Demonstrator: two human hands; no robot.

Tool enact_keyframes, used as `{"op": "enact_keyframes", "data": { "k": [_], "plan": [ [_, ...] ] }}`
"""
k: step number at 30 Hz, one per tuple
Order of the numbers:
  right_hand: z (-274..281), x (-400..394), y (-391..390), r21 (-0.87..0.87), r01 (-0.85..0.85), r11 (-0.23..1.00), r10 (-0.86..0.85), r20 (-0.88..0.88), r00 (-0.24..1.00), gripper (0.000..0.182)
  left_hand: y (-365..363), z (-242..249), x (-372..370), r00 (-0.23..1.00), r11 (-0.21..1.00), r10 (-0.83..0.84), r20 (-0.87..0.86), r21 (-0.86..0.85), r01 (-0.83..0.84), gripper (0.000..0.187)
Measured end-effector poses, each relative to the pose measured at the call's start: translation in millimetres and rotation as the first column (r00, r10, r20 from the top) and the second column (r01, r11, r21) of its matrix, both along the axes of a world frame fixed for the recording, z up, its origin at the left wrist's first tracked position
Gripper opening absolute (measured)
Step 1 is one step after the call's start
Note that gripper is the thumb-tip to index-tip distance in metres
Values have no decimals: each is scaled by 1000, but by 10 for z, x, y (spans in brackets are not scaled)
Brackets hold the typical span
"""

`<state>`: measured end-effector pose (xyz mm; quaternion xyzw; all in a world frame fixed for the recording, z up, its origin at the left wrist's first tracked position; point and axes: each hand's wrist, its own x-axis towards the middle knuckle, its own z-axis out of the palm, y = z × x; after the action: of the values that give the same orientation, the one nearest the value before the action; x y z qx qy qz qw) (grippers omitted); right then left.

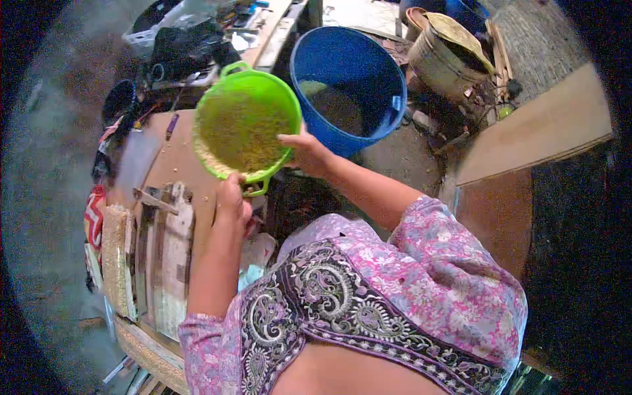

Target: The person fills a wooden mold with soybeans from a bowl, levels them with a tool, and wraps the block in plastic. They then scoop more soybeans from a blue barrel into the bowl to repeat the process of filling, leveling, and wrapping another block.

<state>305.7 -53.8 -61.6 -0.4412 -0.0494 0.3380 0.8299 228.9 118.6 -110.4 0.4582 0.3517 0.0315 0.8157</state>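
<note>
A lime-green plastic basin [291, 108] with two loop handles is tilted up in front of me. Small grain-like bits [240, 131], brownish with paler ones along the lower edge, lie inside it, smeared by motion. My left hand [232, 201] grips its lower rim beside the near handle. On the right side my right hand [308, 153] holds the rim, thumb over the edge and the other fingers mostly hidden underneath. Just right of the basin stands a large blue drum [388, 72], open at the top, with dark contents low inside.
A low wooden board [172, 155] with scattered bits lies to the left, bearing a wooden frame-like piece [174, 230] and a purple marker-like object [172, 126]. Behind are a cluttered bench and black plastic [187, 52]. A pale bucket [447, 59] and plywood sheet [540, 131] stand right.
</note>
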Motion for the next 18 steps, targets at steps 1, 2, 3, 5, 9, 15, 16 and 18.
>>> {"op": "enact_keyframes", "data": {
  "k": [1, 2, 3, 5, 9, 15, 16, 18],
  "plan": [
    [-61, 11, -183, 63, 36, 997, -35, -2, 999, 70, -201, 117, 28, 991, 985, -106, -82, 127, 116, 13],
    [-103, 20, -388, 22, 64, 998, -63, -23, 998, 68, -360, 53, 102, 986, 986, -153, -69, 63, 157, 14],
    [-132, 32, -537, 58, 117, 991, -115, -43, 992, 66, -498, -23, 204, 979, 980, -198, -55, -2, 199, 15],
    [-306, 164, -858, 83, 161, 983, -154, -94, 984, 60, -807, -55, 425, 964, 968, -250, -91, -53, 246, 16],
    [-1063, 863, -1663, -150, 325, 934, -321, 50, 946, 58, -1280, -2, 924, 808, 810, -586, -56, -17, 586, 35],
    [-1941, 2073, -2596, -412, 779, 473, -470, 630, 618, 105, -915, -1033, 2155, 895, 348, -237, -377, 827, 441, 86],
    [-1914, 2166, -2648, -638, 710, 298, -323, 632, 704, 109, -870, -1088, 2314, 906, 286, -188, -378, 862, 419, 85],
    [-1913, 2402, -2665, -810, 581, 79, -176, 563, 808, 113, -725, -1311, 2651, 917, 157, -157, -366, 908, 389, 84]
  ]
}}
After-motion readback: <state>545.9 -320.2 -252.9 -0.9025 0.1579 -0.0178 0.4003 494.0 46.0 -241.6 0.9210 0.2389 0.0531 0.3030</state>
